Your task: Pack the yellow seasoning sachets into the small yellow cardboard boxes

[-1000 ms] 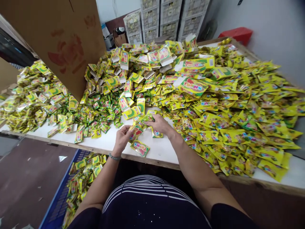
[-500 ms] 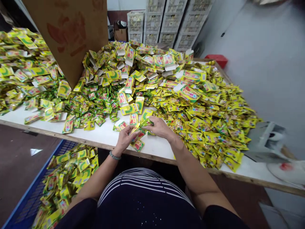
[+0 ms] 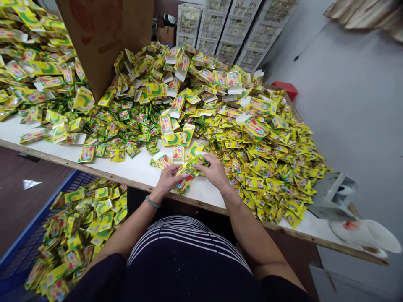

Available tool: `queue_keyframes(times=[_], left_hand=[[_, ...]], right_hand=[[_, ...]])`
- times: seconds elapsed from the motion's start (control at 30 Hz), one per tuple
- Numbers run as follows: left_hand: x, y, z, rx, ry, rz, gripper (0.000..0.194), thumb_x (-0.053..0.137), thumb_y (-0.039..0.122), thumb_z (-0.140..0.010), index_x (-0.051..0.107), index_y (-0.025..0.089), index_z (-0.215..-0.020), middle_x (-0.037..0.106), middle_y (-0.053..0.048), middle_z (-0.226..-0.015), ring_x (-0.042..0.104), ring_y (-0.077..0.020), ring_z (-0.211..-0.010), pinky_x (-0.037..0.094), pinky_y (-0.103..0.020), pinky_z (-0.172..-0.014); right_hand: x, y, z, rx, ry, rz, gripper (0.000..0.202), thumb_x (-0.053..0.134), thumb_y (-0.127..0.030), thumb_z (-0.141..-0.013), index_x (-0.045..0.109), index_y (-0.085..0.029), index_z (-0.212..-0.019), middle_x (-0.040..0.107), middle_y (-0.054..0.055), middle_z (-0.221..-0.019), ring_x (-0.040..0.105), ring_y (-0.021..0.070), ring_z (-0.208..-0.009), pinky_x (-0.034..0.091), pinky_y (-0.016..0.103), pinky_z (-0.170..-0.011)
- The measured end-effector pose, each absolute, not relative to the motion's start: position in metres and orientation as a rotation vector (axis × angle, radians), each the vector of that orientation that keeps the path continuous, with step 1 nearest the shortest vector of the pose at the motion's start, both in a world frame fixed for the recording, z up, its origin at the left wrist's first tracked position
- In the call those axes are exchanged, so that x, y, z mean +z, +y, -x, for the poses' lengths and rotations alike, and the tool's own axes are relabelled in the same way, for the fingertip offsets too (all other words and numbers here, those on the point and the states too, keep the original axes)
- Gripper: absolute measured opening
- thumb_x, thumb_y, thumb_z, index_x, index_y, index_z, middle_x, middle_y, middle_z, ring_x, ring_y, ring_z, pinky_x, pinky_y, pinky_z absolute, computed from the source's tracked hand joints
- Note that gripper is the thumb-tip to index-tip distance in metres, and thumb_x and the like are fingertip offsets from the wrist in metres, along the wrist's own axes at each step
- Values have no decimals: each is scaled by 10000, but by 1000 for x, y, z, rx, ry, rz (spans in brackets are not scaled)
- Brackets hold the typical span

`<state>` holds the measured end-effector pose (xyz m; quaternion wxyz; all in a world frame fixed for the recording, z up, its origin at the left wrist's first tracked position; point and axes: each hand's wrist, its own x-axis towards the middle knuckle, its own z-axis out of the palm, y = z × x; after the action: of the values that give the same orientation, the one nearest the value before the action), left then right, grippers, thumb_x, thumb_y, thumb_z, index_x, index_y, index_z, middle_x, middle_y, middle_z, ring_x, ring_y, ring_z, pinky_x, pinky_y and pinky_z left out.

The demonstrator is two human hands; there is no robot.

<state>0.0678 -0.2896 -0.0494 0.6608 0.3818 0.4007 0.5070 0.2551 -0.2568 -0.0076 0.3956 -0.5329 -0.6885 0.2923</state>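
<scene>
My left hand and my right hand meet over the front edge of a white table. Together they grip a small bundle of yellow-green sachets. One more sachet lies on the table just under the left hand. A wide heap of yellow sachets spreads to the right of my right hand. Small green sachets and flat yellow cartons lie just beyond my hands.
A brown cardboard box stands at the back left on the table. A blue crate full of filled yellow boxes sits on the floor at my left. White crates are stacked behind. A grey device and a white scoop lie at the table's right end.
The camera has swung left and down, so the floor crate and the right table end show more. My hands stay together on the sachets, closer to the table edge.
</scene>
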Motion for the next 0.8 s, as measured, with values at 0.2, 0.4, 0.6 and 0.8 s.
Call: queue_keyframes(times=[0.2, 0.4, 0.6, 0.8], left_hand=[[-52, -291, -62, 1171, 902, -840, 528, 899, 306, -605, 726, 160, -1082, 766, -78, -1083, 721, -235, -971, 563, -391, -936], [-56, -294, -61, 1113, 879, -809, 553, 917, 292, -562, 739, 158, -1067, 769, -75, -1077, 719, -236, -960, 561, -401, -935], [-54, -295, -63, 1095, 853, -738, 575, 917, 310, -565, 728, 145, -1082, 778, -77, -1030, 726, -208, -868, 577, -372, -868], [-55, -296, -65, 1092, 823, -684, 543, 911, 331, -593, 728, 143, -1068, 785, -73, -955, 727, -190, -801, 571, -346, -830]], right_hand=[[-11, -265, -247, 679, -1742, 1385, 389, 680, -577, -817, 575, -222, -694, 577, 49, -874, 549, 225, -881, 458, 370, -849], [-27, -260, -248, 705, -2004, 1401, 332, 683, -523, -837, 623, -221, -713, 608, 79, -979, 504, 269, -1017, 424, 433, -953], [-32, -269, -249, 756, -2009, 1324, 280, 493, -437, -975, 692, -247, -922, 610, 69, -1151, 505, 250, -1129, 361, 445, -1055], [-25, -273, -246, 560, -1869, 1374, 207, 647, -421, -895, 747, -262, -807, 665, 72, -1080, 529, 279, -1107, 372, 483, -1029]])
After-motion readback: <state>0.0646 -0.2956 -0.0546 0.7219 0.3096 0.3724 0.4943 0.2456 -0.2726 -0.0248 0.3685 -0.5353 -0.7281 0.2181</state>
